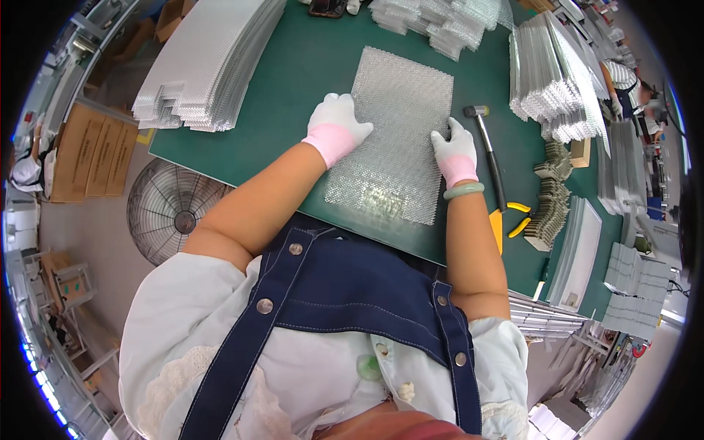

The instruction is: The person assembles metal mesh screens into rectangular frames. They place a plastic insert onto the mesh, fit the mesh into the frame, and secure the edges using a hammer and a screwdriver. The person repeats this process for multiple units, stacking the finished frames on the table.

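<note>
A silvery rectangular mesh sheet [400, 139] with a fine honeycomb pattern lies flat on the green tabletop [293, 66], in front of my body. My left hand [337, 130], in a white glove with a pink cuff, rests at the sheet's left edge, its thumb spread over the mesh. At the right edge is my right hand [455, 150], gloved the same way, with thumb and fingers apart. Neither hand is wrapped round anything. Just right of it lies a hammer [491, 158] with a black handle and a yellow-tipped head.
Stacked silvery mesh sheets [209, 66] stand at the far left; more mesh pieces [444, 22] and another stack [550, 73] are at the back. Yellow-handled pliers [519, 218] lie beside grey-green ribbed pieces [548, 209]. A floor fan [182, 216] stands left of the table.
</note>
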The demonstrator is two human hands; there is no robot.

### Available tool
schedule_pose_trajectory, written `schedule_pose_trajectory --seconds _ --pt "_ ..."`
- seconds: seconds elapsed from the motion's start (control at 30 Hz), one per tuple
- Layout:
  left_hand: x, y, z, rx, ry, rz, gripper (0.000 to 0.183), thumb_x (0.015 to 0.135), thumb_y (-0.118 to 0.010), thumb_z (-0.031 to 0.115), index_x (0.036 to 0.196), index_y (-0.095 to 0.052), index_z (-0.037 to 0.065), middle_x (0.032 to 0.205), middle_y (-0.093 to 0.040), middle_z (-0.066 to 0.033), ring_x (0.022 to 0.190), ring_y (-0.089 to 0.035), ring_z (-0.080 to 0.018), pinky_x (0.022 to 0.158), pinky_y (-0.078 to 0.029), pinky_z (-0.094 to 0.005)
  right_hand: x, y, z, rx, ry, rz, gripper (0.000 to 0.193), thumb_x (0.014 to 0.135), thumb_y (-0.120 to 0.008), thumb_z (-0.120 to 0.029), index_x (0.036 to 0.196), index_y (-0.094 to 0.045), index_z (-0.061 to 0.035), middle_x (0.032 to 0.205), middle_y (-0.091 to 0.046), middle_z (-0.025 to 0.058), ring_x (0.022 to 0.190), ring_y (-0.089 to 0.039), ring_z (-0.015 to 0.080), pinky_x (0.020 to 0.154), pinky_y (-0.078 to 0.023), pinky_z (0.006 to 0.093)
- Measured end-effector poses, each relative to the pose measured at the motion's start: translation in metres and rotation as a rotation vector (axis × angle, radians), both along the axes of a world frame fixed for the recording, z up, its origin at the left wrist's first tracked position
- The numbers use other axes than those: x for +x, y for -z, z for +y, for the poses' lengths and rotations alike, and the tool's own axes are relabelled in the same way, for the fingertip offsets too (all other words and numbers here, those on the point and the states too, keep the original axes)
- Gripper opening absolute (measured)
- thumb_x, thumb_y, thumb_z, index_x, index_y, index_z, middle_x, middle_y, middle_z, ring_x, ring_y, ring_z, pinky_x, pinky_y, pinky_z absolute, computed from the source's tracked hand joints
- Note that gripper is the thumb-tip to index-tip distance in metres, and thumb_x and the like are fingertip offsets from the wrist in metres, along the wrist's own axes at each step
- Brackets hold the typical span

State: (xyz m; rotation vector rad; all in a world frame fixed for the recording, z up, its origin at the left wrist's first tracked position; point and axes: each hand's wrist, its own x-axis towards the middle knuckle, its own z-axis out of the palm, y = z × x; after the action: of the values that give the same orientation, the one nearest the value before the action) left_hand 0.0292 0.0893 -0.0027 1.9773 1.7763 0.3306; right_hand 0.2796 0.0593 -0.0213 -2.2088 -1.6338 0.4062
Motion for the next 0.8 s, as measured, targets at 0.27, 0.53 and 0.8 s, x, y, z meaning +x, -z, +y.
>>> schedule_pose_trajectory --seconds 0.27,0.53,0.8 --pt "0.01 -0.008 -0.016 0.108 -0.137 0.203 0.079 0.075 -0.076 0.054 0.127 -0.052 -0.001 0.117 -0.059 -0.0229 0.108 -0.063 -0.0347 0.092 -0.052 -0.0436 0.013 0.002 -0.024 0.184 -0.031 0.029 0.077 0.08 -0.074 -0.041 0.134 -0.05 0.0077 0.121 -0.062 0.029 0.112 -0.062 0.0373 0.097 -0.048 0.0403" --pt "-0.044 -0.016 -0.076 0.05 0.079 0.072 0.055 0.087 -0.066 0.047 0.105 -0.06 -0.004 0.099 -0.066 -0.0251 0.096 -0.065 -0.0379 0.083 -0.053 -0.0455 0.0 -0.019 -0.113 -0.052 -0.055 0.034 0.069 0.081 -0.074 -0.042 0.129 -0.057 0.0043 0.111 -0.063 0.0221 0.1 -0.065 0.0318 0.088 -0.051 0.04" --pt "-0.017 -0.012 -0.098 0.015 0.161 0.178 0.046 0.09 -0.062 0.043 0.087 -0.061 -0.003 0.081 -0.066 -0.0214 0.076 -0.067 -0.0362 0.068 -0.055 -0.0432 -0.008 -0.01 -0.11 -0.039 -0.13 -0.06 0.053 0.089 -0.064 -0.035 0.126 -0.059 0.0039 0.105 -0.063 0.0207 0.094 -0.065 0.0326 0.086 -0.051 0.0401"
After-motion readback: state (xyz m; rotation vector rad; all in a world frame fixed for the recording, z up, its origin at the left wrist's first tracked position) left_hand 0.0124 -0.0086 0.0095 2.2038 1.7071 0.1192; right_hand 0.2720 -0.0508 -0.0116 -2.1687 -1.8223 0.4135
